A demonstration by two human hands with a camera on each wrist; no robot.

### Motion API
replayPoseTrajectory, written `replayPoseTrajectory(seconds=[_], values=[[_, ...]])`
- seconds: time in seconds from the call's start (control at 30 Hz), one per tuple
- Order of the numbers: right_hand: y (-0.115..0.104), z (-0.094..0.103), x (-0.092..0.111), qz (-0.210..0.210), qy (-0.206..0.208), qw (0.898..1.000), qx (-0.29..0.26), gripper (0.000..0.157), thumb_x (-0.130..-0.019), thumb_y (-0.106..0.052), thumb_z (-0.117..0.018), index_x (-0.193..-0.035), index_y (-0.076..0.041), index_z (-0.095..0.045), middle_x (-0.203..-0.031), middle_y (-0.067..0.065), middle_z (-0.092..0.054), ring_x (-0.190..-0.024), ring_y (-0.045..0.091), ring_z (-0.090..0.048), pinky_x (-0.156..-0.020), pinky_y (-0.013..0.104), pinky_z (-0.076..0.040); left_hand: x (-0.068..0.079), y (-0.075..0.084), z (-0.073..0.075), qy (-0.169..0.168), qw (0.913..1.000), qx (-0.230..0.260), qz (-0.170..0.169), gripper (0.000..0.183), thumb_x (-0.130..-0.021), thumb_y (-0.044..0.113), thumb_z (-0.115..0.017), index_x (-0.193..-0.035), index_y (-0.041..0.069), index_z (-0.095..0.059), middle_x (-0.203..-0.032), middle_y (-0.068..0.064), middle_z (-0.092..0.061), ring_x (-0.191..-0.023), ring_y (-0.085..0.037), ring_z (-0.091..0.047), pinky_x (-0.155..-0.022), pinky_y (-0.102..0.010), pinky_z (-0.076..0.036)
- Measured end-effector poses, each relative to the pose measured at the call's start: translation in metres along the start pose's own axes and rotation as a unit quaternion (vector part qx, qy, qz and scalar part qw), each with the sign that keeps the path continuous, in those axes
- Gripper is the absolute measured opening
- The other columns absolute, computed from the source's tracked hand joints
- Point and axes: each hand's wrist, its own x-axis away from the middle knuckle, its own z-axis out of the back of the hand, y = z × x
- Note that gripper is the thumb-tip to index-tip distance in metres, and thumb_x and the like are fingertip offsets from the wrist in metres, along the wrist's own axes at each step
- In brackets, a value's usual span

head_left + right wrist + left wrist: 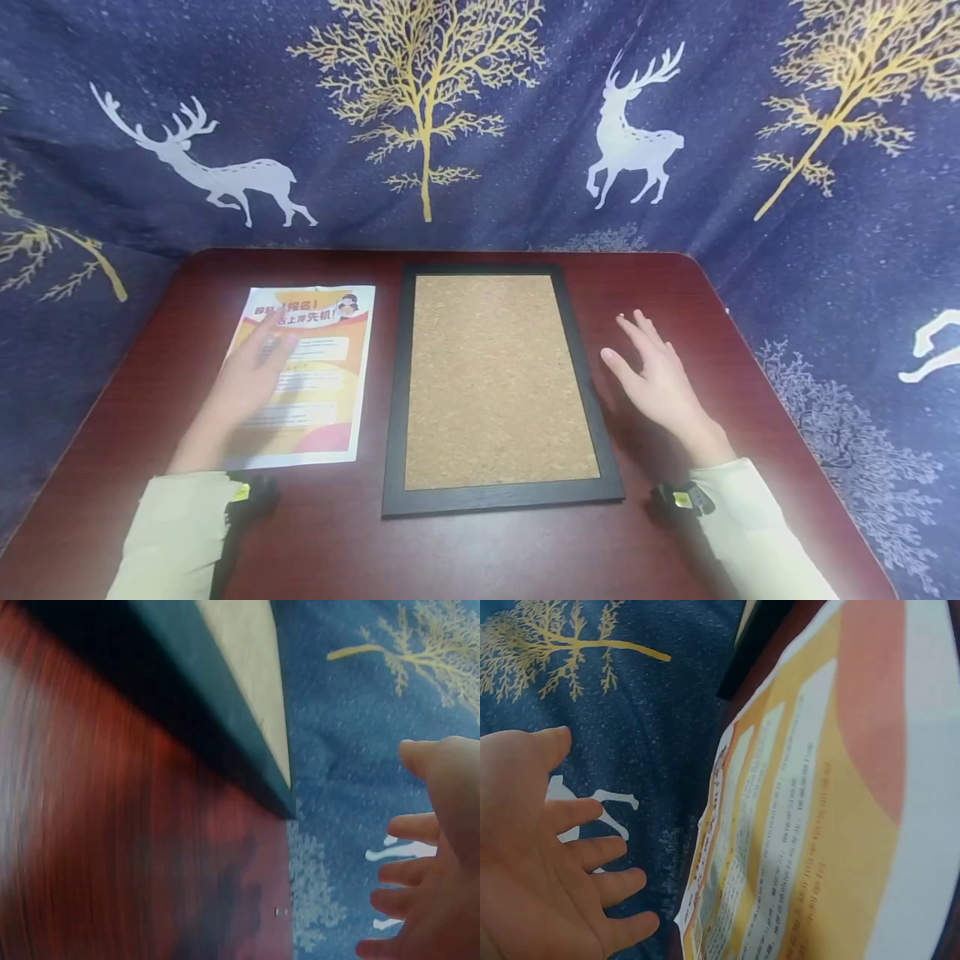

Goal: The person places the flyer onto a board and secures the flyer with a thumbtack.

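Head view took in a person's 2 bare hands over a dark red table (480, 558), well apart from each other. The left hand (246, 379) hovered above a printed sheet (330, 400), its fingers extended and its thumb held off to the side; the left wrist view showed those fingers spread and clear of the paper. The right hand (662, 387) was raised beyond the right side of a black frame (502, 500), near it but apart, with thumb and fingers separated and a shadow falling on the tabletop.

The sheet lay flat on the left part of the table, printed in orange and yellow with a red heading, white text panels, a small cartoon figure at its upper right and a pink shape at its lower right corner. The frame lay just beside it, around the middle of the table, upright in shape, bordering a tan cork panel (498, 383).

Pale sleeves (176, 529) covered both forearms, with a yellow tag near each wrist. Behind the table hung a dark blue cloth (517, 179) bearing 2 whole white deer and gold trees.
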Motion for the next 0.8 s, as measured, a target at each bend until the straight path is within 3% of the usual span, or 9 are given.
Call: replayPoseTrajectory(seconds=[0.17,0.27,0.37,0.47,0.57,0.73,0.8], values=[[-0.012,-0.005,-0.003,0.010,0.022,0.999,-0.049,0.058,-0.101,-0.037,-0.060,-0.150,-0.009,-0.046,-0.158,0.016,-0.036,-0.145,0.038,-0.031,-0.112,0.063,-0.028,0.002,0.001,0.006,0.029,0.9981,0.053,0.001,0.068,-0.106,0.051,-0.038,-0.162,0.016,-0.019,-0.163,-0.020,-0.022,-0.147,-0.047,-0.018,-0.113,-0.069,-0.016],[-0.020,-0.009,-0.004,-0.001,0.020,0.997,-0.072,0.056,-0.101,-0.038,-0.061,-0.149,-0.013,-0.048,-0.154,0.012,-0.044,-0.144,0.034,-0.036,-0.110,0.060,-0.033,0.002,0.002,0.009,0.045,0.9947,0.087,0.031,0.070,-0.104,0.054,-0.041,-0.161,0.019,-0.023,-0.162,-0.018,-0.028,-0.144,-0.042,-0.029,-0.114,-0.063,-0.022],[-0.029,-0.014,-0.006,-0.010,0.012,0.993,-0.115,0.053,-0.101,-0.038,-0.062,-0.148,-0.015,-0.051,-0.150,0.007,-0.050,-0.142,0.029,-0.040,-0.108,0.057,-0.037,0.002,0.002,0.013,0.056,0.9889,0.121,0.066,0.071,-0.102,0.056,-0.045,-0.161,0.021,-0.025,-0.158,-0.016,-0.036,-0.134,-0.037,-0.043,-0.111,-0.054,-0.035],[-0.039,-0.020,-0.008,-0.006,0.006,0.984,-0.179,0.049,-0.100,-0.031,-0.064,-0.145,-0.012,-0.054,-0.146,0.007,-0.055,-0.138,0.029,-0.046,-0.108,0.053,-0.039,0.002,-0.001,0.017,0.062,0.9840,0.144,0.084,0.073,-0.101,0.055,-0.049,-0.160,0.019,-0.027,-0.154,-0.016,-0.041,-0.125,-0.030,-0.052,-0.101,-0.035,-0.048],[-0.048,-0.026,-0.011,0.001,-0.005,0.970,-0.242,0.046,-0.100,-0.021,-0.066,-0.141,-0.006,-0.056,-0.141,0.012,-0.058,-0.131,0.031,-0.053,-0.106,0.042,-0.044,0.003,-0.005,0.022,0.058,0.9793,0.165,0.102,0.076,-0.099,0.055,-0.052,-0.160,0.020,-0.026,-0.154,-0.016,-0.041,-0.121,-0.026,-0.057,-0.089,-0.024,-0.054],[-0.060,-0.035,-0.013,-0.010,-0.024,0.959,-0.283,0.042,-0.099,-0.018,-0.066,-0.137,-0.002,-0.058,-0.130,0.017,-0.065,-0.118,0.028,-0.064,-0.094,0.024,-0.051,0.004,-0.013,0.031,0.056,0.9698,0.194,0.137,0.078,-0.097,0.054,-0.058,-0.161,0.023,-0.025,-0.156,-0.017,-0.038,-0.118,-0.026,-0.057,-0.084,-0.023,-0.053],[-0.062,-0.039,-0.014,-0.019,-0.037,0.950,-0.309,0.043,-0.099,-0.017,-0.066,-0.137,0.000,-0.057,-0.127,0.021,-0.066,-0.113,0.032,-0.066,-0.090,0.029,-0.054,0.003,-0.018,0.035,0.069,0.9712,0.183,0.137,0.076,-0.099,0.049,-0.058,-0.160,0.018,-0.027,-0.155,-0.020,-0.039,-0.113,-0.021,-0.060,-0.083,-0.021,-0.054]])
